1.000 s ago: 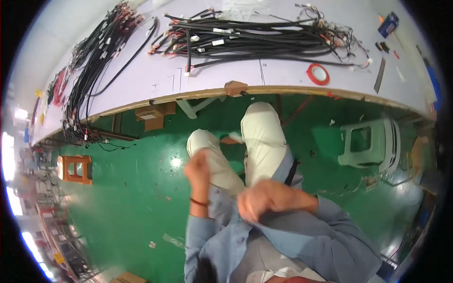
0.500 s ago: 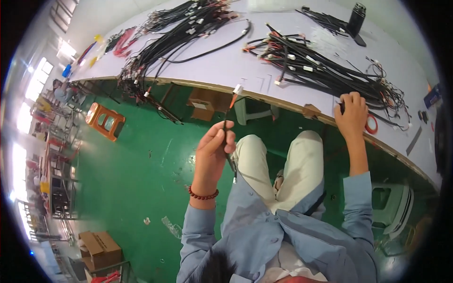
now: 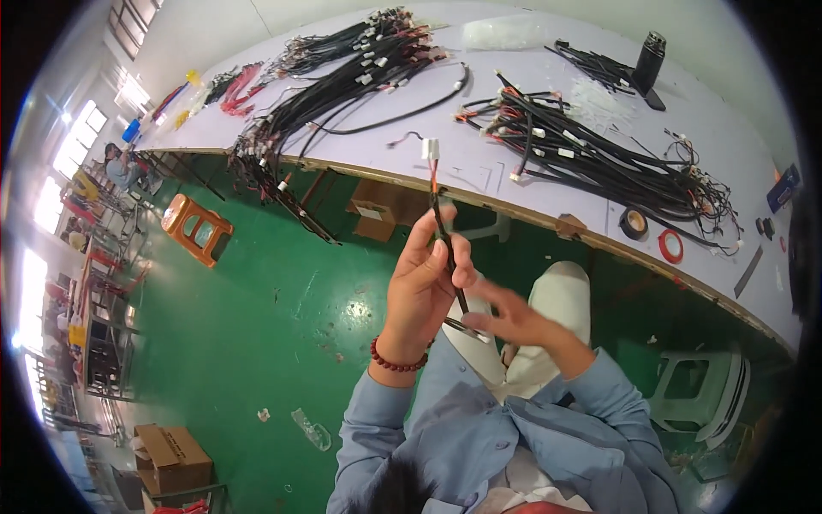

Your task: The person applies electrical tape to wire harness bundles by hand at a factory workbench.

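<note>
My left hand (image 3: 428, 270), a red bead bracelet at its wrist, is closed round a thin black wire harness (image 3: 443, 236) held upright above my lap. From the harness's upper end, red and orange wires run into a white connector (image 3: 431, 149). Its lower part bends near my right hand (image 3: 518, 319), whose fingers are smeared by motion beside it. Whether those fingers touch the harness, I cannot tell. On the table's right side lie a black tape roll (image 3: 634, 224) and a red tape roll (image 3: 670, 246).
Bundles of black cables (image 3: 591, 150) lie on the white table (image 3: 411, 180), and another bundle (image 3: 257, 163) hangs over its front edge. A black flask (image 3: 651, 60) stands at the back. An orange stool (image 3: 195, 230) and a cardboard box (image 3: 171, 458) are at left.
My right hand has left the table edge, uncovering the black tape roll, and has come in beside the harness. My left hand has moved slightly right with the harness.
</note>
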`<state>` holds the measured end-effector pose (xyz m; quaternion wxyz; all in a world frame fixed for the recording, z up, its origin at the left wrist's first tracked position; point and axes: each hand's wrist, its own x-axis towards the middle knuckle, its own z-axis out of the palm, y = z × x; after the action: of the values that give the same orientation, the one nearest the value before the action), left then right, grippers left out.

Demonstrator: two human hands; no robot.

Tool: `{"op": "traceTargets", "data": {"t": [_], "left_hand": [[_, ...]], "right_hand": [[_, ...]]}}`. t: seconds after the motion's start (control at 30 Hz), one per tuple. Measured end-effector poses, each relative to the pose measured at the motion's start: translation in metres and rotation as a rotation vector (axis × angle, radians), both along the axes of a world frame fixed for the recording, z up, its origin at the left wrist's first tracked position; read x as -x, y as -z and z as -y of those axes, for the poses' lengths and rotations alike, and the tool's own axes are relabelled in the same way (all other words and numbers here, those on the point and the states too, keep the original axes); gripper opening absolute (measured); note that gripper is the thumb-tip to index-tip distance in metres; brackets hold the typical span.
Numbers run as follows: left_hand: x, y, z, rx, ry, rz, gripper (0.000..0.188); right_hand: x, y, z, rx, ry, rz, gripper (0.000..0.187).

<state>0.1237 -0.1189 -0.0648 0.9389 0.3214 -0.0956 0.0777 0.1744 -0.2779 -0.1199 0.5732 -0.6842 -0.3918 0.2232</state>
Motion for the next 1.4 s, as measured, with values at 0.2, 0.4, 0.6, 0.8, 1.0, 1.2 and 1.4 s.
{"op": "traceTargets", "data": {"t": [0.2, 0.4, 0.6, 0.8, 1.0, 1.2, 1.4], "left_hand": [[0.017, 0.004, -0.033, 0.161, -0.016, 0.068, 0.063], [0.015, 0.021, -0.038, 0.226, -0.026, 0.093, 0.050], [0.001, 0.028, -0.033, 0.175, -0.045, 0.125, 0.054], [-0.002, 0.025, -0.038, 0.198, -0.126, 0.075, 0.059], [0.036, 0.045, -0.074, 0.029, -0.522, -0.157, 0.056], [0.025, 0.002, -0.119, -0.231, -0.592, -0.188, 0.056], [-0.094, -0.099, -0.251, -0.387, -0.958, 0.062, 0.041]], "right_hand": [[0.021, 0.012, 0.025, 0.069, -0.136, -0.156, 0.035], [0.027, -0.006, 0.055, 0.102, -0.031, 0.255, 0.029], [0.033, -0.003, 0.064, 0.095, 0.068, 0.339, 0.029], [0.033, -0.019, 0.077, 0.211, 0.110, 0.236, 0.028], [0.003, -0.045, 0.122, 0.353, 0.113, 0.296, 0.028], [-0.049, -0.147, 0.089, 0.398, 0.152, 1.036, 0.024], [-0.193, -0.234, -0.064, 0.156, 0.351, 1.493, 0.033]]}}
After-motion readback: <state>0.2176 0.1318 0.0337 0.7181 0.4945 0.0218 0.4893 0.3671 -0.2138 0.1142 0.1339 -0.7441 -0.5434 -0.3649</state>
